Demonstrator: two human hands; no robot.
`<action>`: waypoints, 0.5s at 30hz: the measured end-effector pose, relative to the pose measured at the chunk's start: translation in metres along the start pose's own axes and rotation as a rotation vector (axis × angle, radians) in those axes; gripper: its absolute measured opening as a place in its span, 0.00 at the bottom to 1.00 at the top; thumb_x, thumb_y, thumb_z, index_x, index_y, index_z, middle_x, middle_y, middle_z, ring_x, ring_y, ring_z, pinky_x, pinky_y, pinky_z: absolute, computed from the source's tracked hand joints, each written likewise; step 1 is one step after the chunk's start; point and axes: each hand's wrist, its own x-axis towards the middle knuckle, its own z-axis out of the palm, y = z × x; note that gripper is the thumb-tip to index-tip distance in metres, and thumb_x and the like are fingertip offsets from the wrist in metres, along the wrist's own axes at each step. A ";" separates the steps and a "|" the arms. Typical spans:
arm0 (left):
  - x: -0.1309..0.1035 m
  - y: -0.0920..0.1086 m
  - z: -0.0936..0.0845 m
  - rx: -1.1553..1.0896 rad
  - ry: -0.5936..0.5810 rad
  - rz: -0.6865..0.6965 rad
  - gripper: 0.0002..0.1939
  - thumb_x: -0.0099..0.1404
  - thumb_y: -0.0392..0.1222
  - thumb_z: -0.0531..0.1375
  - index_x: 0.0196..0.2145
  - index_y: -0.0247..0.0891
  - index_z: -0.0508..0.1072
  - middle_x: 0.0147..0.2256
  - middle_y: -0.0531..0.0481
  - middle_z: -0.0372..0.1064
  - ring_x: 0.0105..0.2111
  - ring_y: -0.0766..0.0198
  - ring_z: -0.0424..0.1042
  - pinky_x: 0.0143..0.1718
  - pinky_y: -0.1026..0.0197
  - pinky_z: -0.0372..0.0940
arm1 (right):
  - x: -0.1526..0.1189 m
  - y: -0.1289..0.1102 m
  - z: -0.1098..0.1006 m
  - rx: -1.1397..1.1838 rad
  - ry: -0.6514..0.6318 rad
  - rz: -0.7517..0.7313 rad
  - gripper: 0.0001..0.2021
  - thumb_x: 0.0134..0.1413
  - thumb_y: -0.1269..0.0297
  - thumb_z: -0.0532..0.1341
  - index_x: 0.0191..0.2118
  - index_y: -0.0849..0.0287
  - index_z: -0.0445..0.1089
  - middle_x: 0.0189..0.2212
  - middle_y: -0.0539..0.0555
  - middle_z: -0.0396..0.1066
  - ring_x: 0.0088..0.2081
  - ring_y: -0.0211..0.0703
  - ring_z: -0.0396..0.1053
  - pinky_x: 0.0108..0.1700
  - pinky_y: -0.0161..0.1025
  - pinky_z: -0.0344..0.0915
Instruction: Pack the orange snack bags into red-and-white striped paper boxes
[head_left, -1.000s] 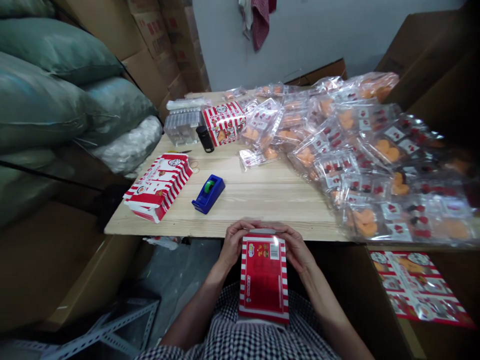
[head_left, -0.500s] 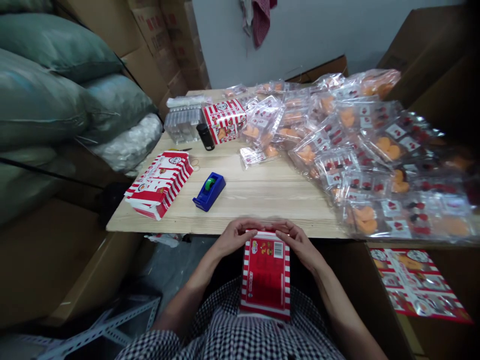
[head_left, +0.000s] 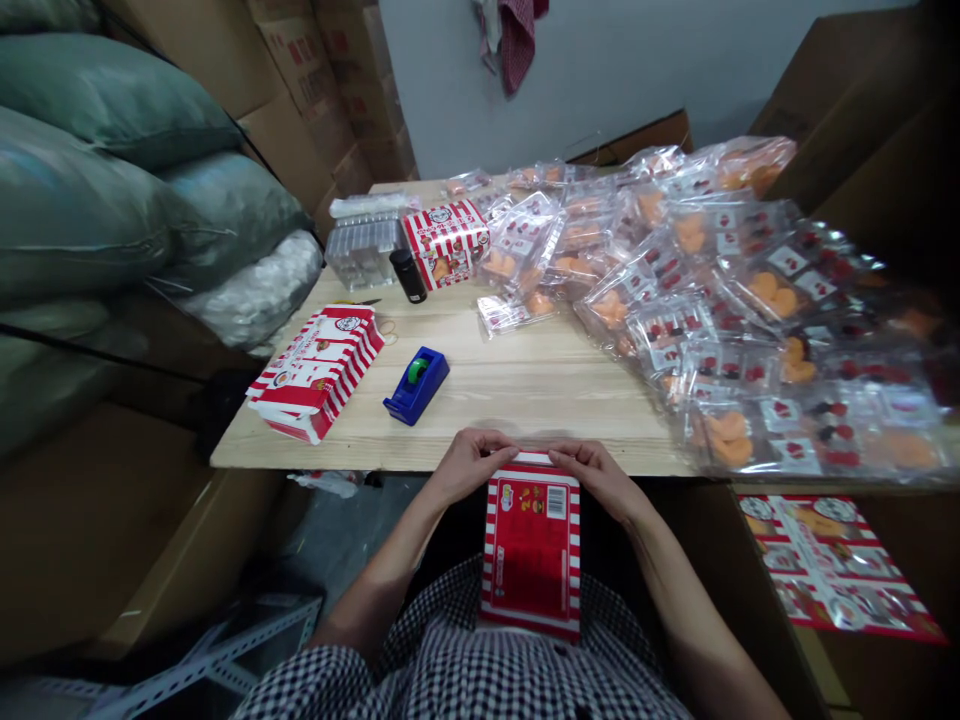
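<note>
A red carton with striped red-and-white sides (head_left: 531, 550) rests against my lap, its barcode face towards me. At its upper left corner, the thumb and fingers of my left hand (head_left: 474, 468) are closed on the top flap. My right hand (head_left: 596, 476) grips the same edge at the upper right corner, thumb on the near side. Some fingertips are hidden behind the flap. Beyond the hands, a blue tape dispenser (head_left: 417, 386) with green tape stands on the wooden table (head_left: 525, 385). To its left lies a stack of flattened striped cartons (head_left: 319, 370).
Clear bags with orange toy food (head_left: 727, 330) cover the table's right side. At the back are clear plastic trays (head_left: 365, 245), a black bottle (head_left: 408, 275) and another striped carton (head_left: 448, 243). A printed sheet (head_left: 836, 565) lies lower right; stuffed sacks (head_left: 112, 100) are piled left.
My fingers have shifted along the carton's top edge, and the thumbs now press nearer its corners. The flap lies flatter between them. The view has moved slightly.
</note>
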 end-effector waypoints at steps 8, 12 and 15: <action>-0.016 0.011 -0.001 0.066 -0.065 0.102 0.14 0.68 0.47 0.60 0.44 0.41 0.83 0.41 0.45 0.81 0.39 0.54 0.78 0.41 0.58 0.70 | -0.009 0.010 -0.004 0.031 0.006 -0.014 0.18 0.54 0.48 0.69 0.45 0.53 0.80 0.43 0.55 0.81 0.46 0.52 0.78 0.54 0.51 0.69; -0.028 0.013 -0.003 0.071 -0.071 0.106 0.14 0.68 0.45 0.61 0.49 0.44 0.81 0.47 0.44 0.79 0.48 0.51 0.77 0.53 0.53 0.68 | -0.021 0.011 -0.001 0.011 -0.016 -0.024 0.21 0.58 0.46 0.65 0.51 0.51 0.78 0.50 0.55 0.79 0.54 0.55 0.73 0.61 0.55 0.64; -0.037 0.012 -0.003 0.040 -0.063 0.114 0.15 0.66 0.43 0.62 0.50 0.45 0.80 0.49 0.44 0.78 0.52 0.50 0.75 0.57 0.50 0.65 | -0.029 0.010 0.002 -0.080 0.005 -0.090 0.18 0.59 0.48 0.65 0.51 0.48 0.78 0.55 0.53 0.75 0.60 0.55 0.68 0.65 0.55 0.58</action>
